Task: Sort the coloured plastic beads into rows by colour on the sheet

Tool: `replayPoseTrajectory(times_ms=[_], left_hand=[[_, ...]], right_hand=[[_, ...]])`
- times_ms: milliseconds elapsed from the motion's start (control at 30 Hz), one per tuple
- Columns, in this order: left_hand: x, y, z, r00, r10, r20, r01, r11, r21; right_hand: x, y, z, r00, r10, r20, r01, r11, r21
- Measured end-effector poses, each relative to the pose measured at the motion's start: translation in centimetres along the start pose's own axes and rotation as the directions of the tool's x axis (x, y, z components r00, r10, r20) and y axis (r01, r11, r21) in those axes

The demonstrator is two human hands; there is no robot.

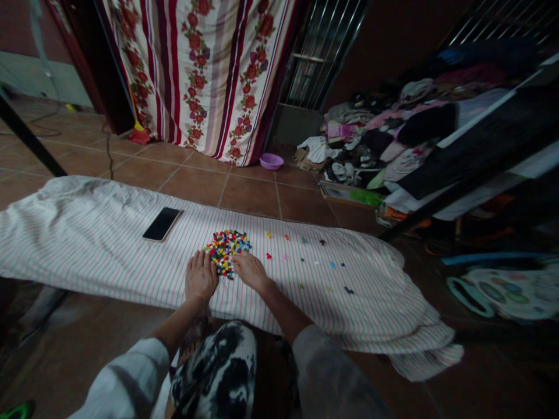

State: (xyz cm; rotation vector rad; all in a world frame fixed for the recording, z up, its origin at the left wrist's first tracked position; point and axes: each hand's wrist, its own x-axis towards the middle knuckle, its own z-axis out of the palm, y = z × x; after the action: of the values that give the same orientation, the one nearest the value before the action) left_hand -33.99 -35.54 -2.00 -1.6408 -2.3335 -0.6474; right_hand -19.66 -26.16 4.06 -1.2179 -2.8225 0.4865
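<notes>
"Is the grip open on both hands?"
"On the left hand, yes: palm down, fingers out at the pile's edge. The right hand has curled fingers, and I can't tell whether they pinch anything."
"Where's the pile of small colourful pieces?"
"Between and just beyond the hands, on the striped cloth covering the tabletop."
"And around it?"
"Scattered pieces lie apart from one another to the right; a dark-screened phone lies to the left."
"Farther out?"
"Beyond, on the tiled floor, a purple basin sits near the flowered curtain, with heaped clothes to the right."
</notes>
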Motion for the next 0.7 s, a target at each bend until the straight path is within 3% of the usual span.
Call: replayPoseTrajectory(times_ms=[200, 367, 567, 700], left_hand=[[0.0, 0.1, 0.0, 1.000, -0.020, 0.006, 0.020, 0.999, -0.042], [0.0, 0.0, 0.0, 1.000, -0.003, 0.016, 0.004, 0.999, -0.041], [0.0, 0.0, -0.1, 1.000, 0.001, -0.005, -0.001, 1.000, -0.025], [0.0, 0.1, -0.2, 1.000, -0.017, 0.021, 0.019, 0.998, -0.060]], right_hand=[[-0.1, -0.9, -0.1, 0.999, 0.011, 0.038, -0.008, 0.998, -0.067], [-0.1, -0.8, 0.2, 0.999, 0.029, 0.016, -0.029, 0.999, -0.023], [0.1, 0.2, 1.0, 0.993, 0.083, -0.087, -0.068, 0.983, 0.168], [0.4, 1.3, 1.9, 0.974, 0.138, -0.177, -0.054, 0.909, 0.413]])
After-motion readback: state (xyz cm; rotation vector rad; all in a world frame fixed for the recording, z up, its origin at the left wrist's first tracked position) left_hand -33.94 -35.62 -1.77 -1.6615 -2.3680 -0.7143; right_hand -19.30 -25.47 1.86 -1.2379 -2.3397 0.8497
